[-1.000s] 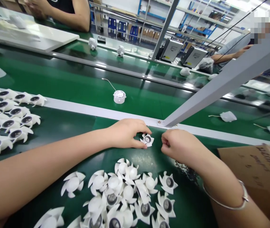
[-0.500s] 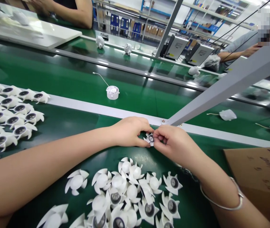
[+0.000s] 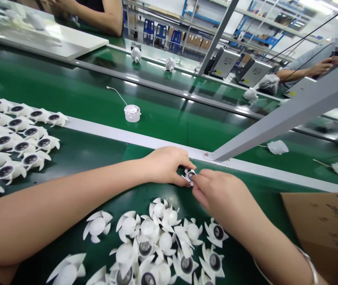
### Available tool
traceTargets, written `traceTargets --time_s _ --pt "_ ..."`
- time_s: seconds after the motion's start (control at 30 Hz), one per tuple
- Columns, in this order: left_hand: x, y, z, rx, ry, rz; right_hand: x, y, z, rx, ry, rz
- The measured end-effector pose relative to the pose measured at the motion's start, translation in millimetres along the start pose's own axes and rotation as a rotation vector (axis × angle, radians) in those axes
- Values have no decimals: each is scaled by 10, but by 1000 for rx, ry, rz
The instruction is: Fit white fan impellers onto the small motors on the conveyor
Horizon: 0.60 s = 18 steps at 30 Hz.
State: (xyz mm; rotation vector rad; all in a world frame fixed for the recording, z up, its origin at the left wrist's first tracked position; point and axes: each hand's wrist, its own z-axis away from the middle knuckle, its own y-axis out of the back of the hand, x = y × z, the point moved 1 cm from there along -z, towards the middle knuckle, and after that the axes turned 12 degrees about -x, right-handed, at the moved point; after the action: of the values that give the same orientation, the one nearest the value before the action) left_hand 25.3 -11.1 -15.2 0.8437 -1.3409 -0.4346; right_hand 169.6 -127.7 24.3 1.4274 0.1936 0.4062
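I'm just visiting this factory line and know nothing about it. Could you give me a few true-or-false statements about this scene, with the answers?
1. The left hand and right hand both touch one small white plastic fan rotor. True.
2. The right wrist wears a wristwatch. False: a metal bangle.
3. The heaped rotors are blue. False: they are white.
4. A round white housing sits on the green conveyor belt. True.
5. The cardboard box lies left of the hands. False: it lies to their right.

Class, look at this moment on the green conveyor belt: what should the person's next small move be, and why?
Probably steady the small white plastic fan rotor with the left hand while the right hand works at its dark round centre: both hands pinch it, apart from the pile of white rotors below.
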Motion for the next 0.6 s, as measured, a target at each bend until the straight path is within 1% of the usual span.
traceTargets --time_s 0.07,0.1,0.13,0.17,0.23,0.3,0.33,0.37,0.43,0.5,0.6 --pt "-18 -7 -4 1 1 12 -62 42 51 -30 -13 41" --pt "-24 -9 -4 0 0 18 -48 62 84 -50 -57 46" --pt "-29 -9 -3 -3 0 22 11 82 125 -68 -134 46" --pt "-32 -8 -2 -6 0 26 118 99 174 -85 -240 41" --pt "-37 -3 3 -11 0 29 468 123 289 -101 -498 16" --pt "-44 0 7 -14 -6 35 929 120 382 -116 -712 -50" --pt "-49 0 9 -14 -11 40 1164 106 400 -128 -776 -96" --pt "-54 0 10 -15 -17 46 1385 85 391 -106 -821 -124" --pt "-67 -1 14 -15 -28 54 1749 15 302 -39 -973 -151" --pt "-76 -1 22 -15 -40 54 1974 -93 143 37 -1079 -167" --pt "-81 3 44 -14 -70 51 2100 -260 -68 97 -1135 -214"
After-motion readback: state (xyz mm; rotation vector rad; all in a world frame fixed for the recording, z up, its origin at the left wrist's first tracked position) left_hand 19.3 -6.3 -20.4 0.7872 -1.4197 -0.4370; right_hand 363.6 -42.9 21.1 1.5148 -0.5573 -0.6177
